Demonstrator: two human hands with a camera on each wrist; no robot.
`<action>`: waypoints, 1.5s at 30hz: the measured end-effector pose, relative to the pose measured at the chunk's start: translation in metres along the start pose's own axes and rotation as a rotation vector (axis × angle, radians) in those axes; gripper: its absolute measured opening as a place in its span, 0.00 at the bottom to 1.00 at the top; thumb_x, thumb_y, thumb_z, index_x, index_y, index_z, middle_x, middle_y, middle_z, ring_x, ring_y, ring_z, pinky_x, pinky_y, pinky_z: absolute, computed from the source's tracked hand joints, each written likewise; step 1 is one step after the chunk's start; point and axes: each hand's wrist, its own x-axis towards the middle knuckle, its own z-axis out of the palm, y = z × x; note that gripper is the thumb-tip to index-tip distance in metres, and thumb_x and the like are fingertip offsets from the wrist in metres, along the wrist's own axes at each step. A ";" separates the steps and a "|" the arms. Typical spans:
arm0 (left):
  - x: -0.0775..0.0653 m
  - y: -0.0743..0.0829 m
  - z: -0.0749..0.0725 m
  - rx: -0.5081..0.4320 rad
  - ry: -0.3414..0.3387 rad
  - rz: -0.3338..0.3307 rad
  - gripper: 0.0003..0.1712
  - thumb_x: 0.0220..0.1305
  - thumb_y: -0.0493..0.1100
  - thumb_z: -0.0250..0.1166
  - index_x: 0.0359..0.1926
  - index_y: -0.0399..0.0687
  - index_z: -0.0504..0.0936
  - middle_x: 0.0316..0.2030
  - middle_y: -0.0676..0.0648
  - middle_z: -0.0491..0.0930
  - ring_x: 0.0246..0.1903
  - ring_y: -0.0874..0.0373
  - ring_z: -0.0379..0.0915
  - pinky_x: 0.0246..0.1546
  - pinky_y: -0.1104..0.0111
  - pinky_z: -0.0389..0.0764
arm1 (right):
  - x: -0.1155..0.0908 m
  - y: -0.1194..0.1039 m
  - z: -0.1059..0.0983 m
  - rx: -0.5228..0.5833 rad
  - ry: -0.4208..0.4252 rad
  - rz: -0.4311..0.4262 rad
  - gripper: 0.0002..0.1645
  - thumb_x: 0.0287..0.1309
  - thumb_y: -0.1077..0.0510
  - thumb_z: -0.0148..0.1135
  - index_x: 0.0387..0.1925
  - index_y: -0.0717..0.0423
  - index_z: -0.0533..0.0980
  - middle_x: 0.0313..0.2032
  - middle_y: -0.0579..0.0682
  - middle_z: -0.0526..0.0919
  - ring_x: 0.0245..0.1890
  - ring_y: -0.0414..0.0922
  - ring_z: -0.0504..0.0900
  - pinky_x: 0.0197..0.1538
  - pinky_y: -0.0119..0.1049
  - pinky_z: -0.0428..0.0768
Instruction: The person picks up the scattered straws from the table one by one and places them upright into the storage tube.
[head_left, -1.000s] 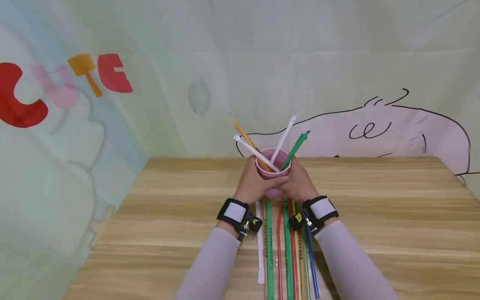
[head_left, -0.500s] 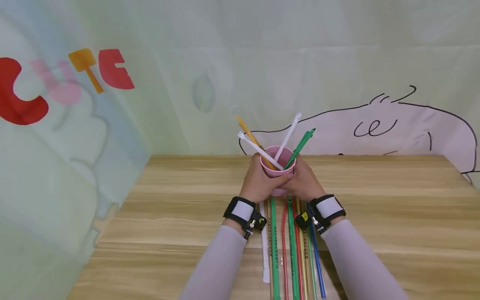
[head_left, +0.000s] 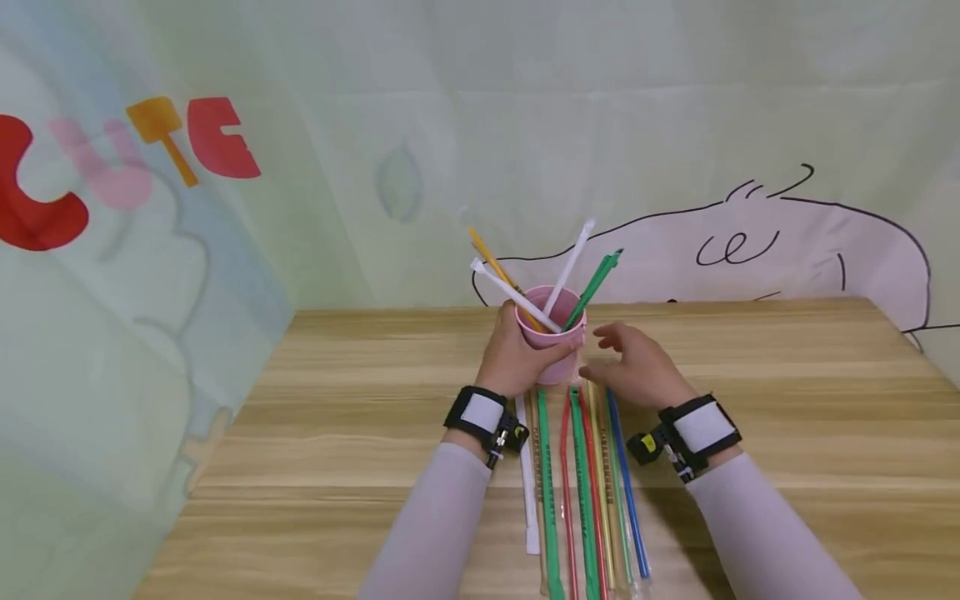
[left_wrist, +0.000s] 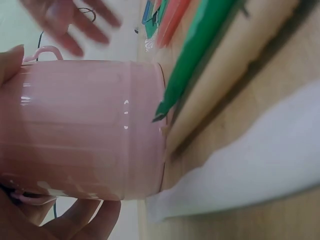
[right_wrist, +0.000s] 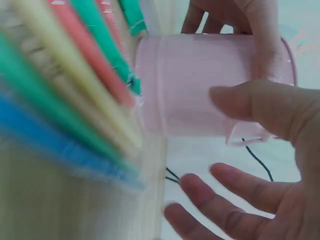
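A pink cup (head_left: 557, 368) with small side loops stands upright at the far middle of the table. Curled round its left side, my left hand (head_left: 516, 354) grips it, thumb across the front. Inside lean a yellow straw (head_left: 486, 250), two white wrapped straws (head_left: 572, 262) and green straws (head_left: 596, 285). My right hand (head_left: 639, 367) is just right of the cup, fingers loosely spread and holding nothing. In the right wrist view its thumb (right_wrist: 240, 101) overlaps the cup (right_wrist: 195, 60). The left wrist view shows the cup's base (left_wrist: 145, 125) right beside the straw ends.
In front of the cup lies a row of straws: a white wrapped one (head_left: 529, 492) at the left, green wrapped ones (head_left: 551, 508), red ones (head_left: 567, 500), tan and yellow ones, and a blue one (head_left: 628, 492) at the right. A printed curtain (head_left: 337, 167) hangs behind the wooden table (head_left: 300, 467).
My right hand has let go of the cup and moved away to the right, its fingers opening. The left hand keeps its grip, and the cup stands in nearly the same place.
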 end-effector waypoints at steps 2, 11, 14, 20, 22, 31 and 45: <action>0.001 0.000 -0.001 0.012 0.000 0.002 0.56 0.40 0.66 0.73 0.65 0.51 0.56 0.55 0.48 0.67 0.51 0.58 0.69 0.54 0.58 0.77 | -0.009 0.004 -0.003 -0.037 -0.026 0.025 0.35 0.54 0.48 0.66 0.59 0.62 0.69 0.51 0.64 0.77 0.49 0.59 0.75 0.47 0.58 0.79; 0.001 0.000 -0.002 0.000 0.002 0.011 0.55 0.40 0.64 0.74 0.66 0.51 0.56 0.55 0.49 0.67 0.52 0.58 0.68 0.55 0.58 0.76 | -0.035 0.011 0.000 -0.154 -0.133 0.054 0.20 0.50 0.53 0.69 0.40 0.61 0.73 0.31 0.55 0.80 0.28 0.47 0.75 0.29 0.38 0.76; 0.000 0.001 -0.002 -0.011 -0.002 0.019 0.55 0.41 0.63 0.74 0.66 0.51 0.57 0.56 0.49 0.67 0.52 0.58 0.68 0.55 0.58 0.76 | -0.037 0.009 0.003 -0.175 -0.135 0.065 0.20 0.49 0.55 0.70 0.40 0.61 0.73 0.29 0.54 0.79 0.27 0.47 0.74 0.29 0.39 0.75; -0.001 0.000 -0.002 0.001 -0.009 0.017 0.55 0.41 0.64 0.73 0.66 0.49 0.56 0.56 0.47 0.67 0.52 0.58 0.69 0.54 0.60 0.76 | -0.036 0.009 0.007 -0.200 -0.091 0.080 0.19 0.46 0.59 0.70 0.38 0.63 0.73 0.26 0.53 0.77 0.24 0.47 0.73 0.25 0.37 0.73; 0.000 -0.001 -0.002 0.008 -0.007 0.014 0.56 0.41 0.64 0.73 0.66 0.50 0.56 0.56 0.47 0.67 0.52 0.59 0.68 0.54 0.60 0.76 | -0.036 0.010 0.008 -0.202 -0.076 0.073 0.18 0.45 0.60 0.70 0.36 0.63 0.73 0.25 0.53 0.77 0.23 0.47 0.73 0.23 0.37 0.71; -0.001 -0.001 -0.003 0.037 -0.008 0.000 0.57 0.40 0.66 0.72 0.66 0.51 0.55 0.56 0.47 0.67 0.52 0.59 0.68 0.55 0.60 0.75 | -0.034 0.012 0.003 -0.154 -0.063 0.117 0.20 0.47 0.59 0.69 0.39 0.61 0.70 0.30 0.56 0.80 0.25 0.48 0.75 0.24 0.36 0.73; -0.002 0.001 -0.003 0.007 -0.015 -0.007 0.56 0.41 0.65 0.73 0.66 0.51 0.56 0.56 0.48 0.67 0.52 0.57 0.69 0.55 0.58 0.76 | -0.041 -0.002 -0.043 0.102 0.249 -0.002 0.30 0.54 0.63 0.63 0.54 0.65 0.60 0.37 0.62 0.79 0.28 0.50 0.81 0.24 0.34 0.80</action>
